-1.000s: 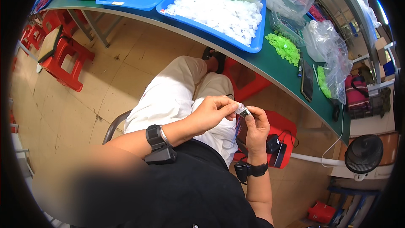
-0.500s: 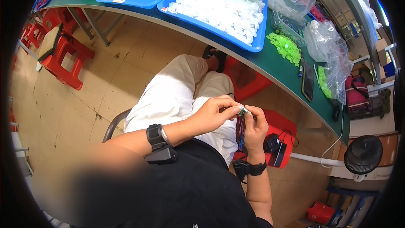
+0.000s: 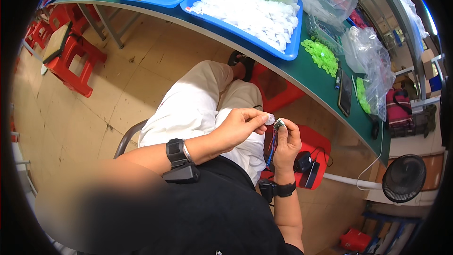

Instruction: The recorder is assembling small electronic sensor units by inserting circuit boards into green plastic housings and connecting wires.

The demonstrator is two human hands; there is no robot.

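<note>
Above my lap, my left hand (image 3: 243, 126) pinches a small round translucent white plastic piece (image 3: 270, 119) between thumb and fingertips. Just to its right, my right hand (image 3: 287, 142) grips a small dark circuit board (image 3: 278, 124) with a whitish part on it. Thin blue and red wires (image 3: 271, 150) hang down from the board past my right palm. A narrow gap separates the white piece from the board. The lower fingers of both hands are curled and partly hidden.
On the green table (image 3: 302, 73) ahead lie a blue tray (image 3: 291, 55) of white plastic pieces, a pile of green pieces (image 3: 322, 55), a phone (image 3: 346, 99) and plastic bags (image 3: 365, 47). A red stool (image 3: 314, 137) carrying a black adapter (image 3: 303, 161) stands right of my legs.
My hands have drawn slightly apart. The white piece in my left hand and the board in my right now show separately, where before they were together between my fingertips.
</note>
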